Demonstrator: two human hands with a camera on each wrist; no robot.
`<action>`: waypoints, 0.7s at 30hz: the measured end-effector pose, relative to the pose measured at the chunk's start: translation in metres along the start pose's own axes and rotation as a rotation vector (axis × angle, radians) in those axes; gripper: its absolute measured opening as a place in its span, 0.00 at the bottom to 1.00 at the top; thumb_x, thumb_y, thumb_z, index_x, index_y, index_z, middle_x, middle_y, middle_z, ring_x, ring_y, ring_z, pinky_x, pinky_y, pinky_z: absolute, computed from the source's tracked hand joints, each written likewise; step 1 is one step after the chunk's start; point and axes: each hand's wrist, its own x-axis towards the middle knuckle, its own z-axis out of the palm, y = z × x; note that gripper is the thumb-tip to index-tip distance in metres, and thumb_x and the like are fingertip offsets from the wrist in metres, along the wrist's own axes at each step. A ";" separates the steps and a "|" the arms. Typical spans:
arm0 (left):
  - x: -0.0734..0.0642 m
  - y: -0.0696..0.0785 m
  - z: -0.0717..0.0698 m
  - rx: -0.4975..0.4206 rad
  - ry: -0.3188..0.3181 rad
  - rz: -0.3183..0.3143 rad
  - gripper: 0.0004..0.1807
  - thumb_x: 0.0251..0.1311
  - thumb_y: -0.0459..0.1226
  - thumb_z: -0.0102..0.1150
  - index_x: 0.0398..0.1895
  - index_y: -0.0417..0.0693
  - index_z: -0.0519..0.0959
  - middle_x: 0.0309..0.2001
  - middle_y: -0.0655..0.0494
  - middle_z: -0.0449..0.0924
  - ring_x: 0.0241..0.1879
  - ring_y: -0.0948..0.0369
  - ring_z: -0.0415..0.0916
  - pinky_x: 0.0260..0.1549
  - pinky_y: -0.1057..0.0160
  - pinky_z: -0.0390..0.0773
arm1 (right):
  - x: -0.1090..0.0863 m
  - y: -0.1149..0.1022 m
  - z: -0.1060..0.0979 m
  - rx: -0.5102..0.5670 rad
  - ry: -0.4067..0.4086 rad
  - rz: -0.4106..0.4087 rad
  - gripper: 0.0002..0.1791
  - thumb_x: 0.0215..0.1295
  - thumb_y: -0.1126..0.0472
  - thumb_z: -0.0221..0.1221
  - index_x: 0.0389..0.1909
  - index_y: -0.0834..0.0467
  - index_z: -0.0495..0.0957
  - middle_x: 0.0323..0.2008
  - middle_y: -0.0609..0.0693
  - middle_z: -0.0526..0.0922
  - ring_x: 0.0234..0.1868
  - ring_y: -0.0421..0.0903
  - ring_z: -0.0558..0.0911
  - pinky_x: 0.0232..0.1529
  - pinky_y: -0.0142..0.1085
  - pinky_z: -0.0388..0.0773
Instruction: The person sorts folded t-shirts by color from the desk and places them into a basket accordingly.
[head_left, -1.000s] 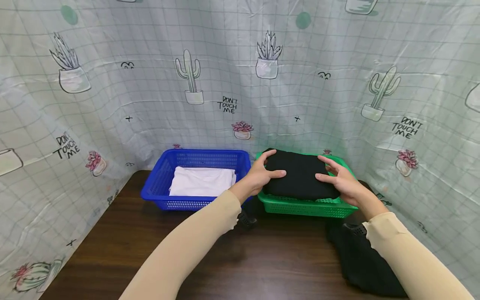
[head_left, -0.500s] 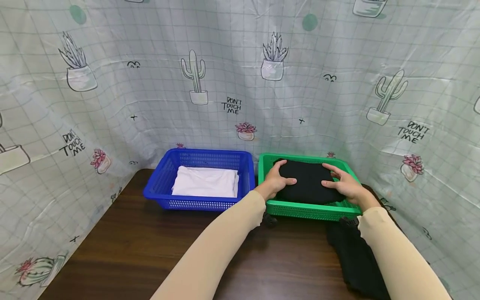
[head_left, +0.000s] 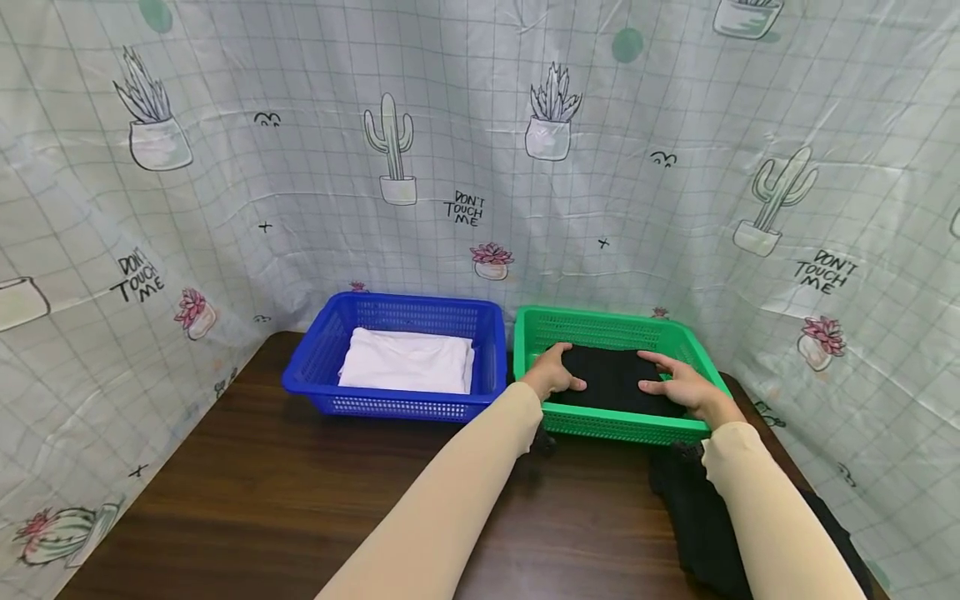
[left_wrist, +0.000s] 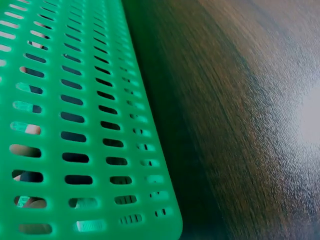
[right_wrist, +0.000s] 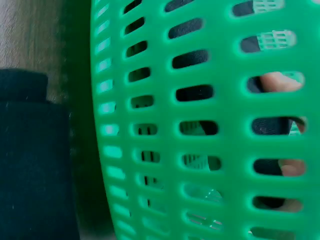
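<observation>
Nearest me on the table (head_left: 300,500), one dark cloth (head_left: 701,521) lies partly under my right sleeve (head_left: 780,517). Past it my two hands stand wide apart, holding one black bundle (head_left: 611,379) between them: left hand (head_left: 549,375) at its left end, right hand (head_left: 692,392) at its right, thumbs on top. Neither hand is nearer, as both touch it, and its long axis runs left to right. Fingers (right_wrist: 276,82) show through the slots; I can't tell how far they wrap underneath. The bundle is inside the green basket (head_left: 615,423), the right-hand one of two. In the blue basket (head_left: 390,404) lies folded white cloth (head_left: 408,362), layers uncounted. One printed curtain (head_left: 315,167) hangs behind.
</observation>
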 end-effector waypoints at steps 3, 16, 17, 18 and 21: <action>0.003 -0.002 0.001 0.049 -0.019 -0.021 0.46 0.65 0.32 0.73 0.83 0.63 0.63 0.81 0.50 0.62 0.76 0.47 0.65 0.62 0.49 0.79 | 0.001 0.002 0.001 -0.056 -0.011 -0.008 0.44 0.80 0.60 0.60 0.86 0.63 0.46 0.79 0.81 0.43 0.79 0.79 0.45 0.71 0.74 0.56; -0.028 0.009 -0.002 0.314 0.002 -0.001 0.37 0.71 0.37 0.69 0.81 0.57 0.68 0.81 0.43 0.60 0.81 0.47 0.57 0.70 0.50 0.74 | -0.002 0.000 0.008 -0.360 -0.079 0.019 0.44 0.81 0.44 0.57 0.84 0.63 0.52 0.79 0.79 0.48 0.78 0.82 0.49 0.71 0.74 0.57; -0.030 0.009 -0.002 0.315 0.005 0.006 0.37 0.71 0.37 0.69 0.81 0.57 0.68 0.81 0.44 0.60 0.81 0.47 0.57 0.70 0.49 0.73 | -0.002 0.000 0.008 -0.368 -0.080 0.007 0.44 0.81 0.43 0.57 0.84 0.63 0.52 0.79 0.80 0.48 0.77 0.82 0.49 0.71 0.75 0.57; -0.031 0.010 -0.002 0.318 0.010 0.013 0.37 0.71 0.37 0.69 0.81 0.57 0.68 0.81 0.44 0.61 0.81 0.47 0.57 0.70 0.49 0.74 | -0.002 0.001 0.008 -0.380 -0.081 -0.006 0.45 0.81 0.42 0.57 0.84 0.63 0.52 0.78 0.81 0.49 0.76 0.83 0.50 0.70 0.75 0.57; -0.032 0.009 -0.002 0.322 0.022 0.017 0.37 0.71 0.37 0.68 0.81 0.58 0.68 0.82 0.45 0.61 0.81 0.47 0.57 0.70 0.49 0.74 | -0.001 0.002 0.010 -0.396 -0.077 -0.033 0.45 0.80 0.39 0.57 0.84 0.63 0.54 0.78 0.81 0.51 0.76 0.83 0.51 0.69 0.76 0.59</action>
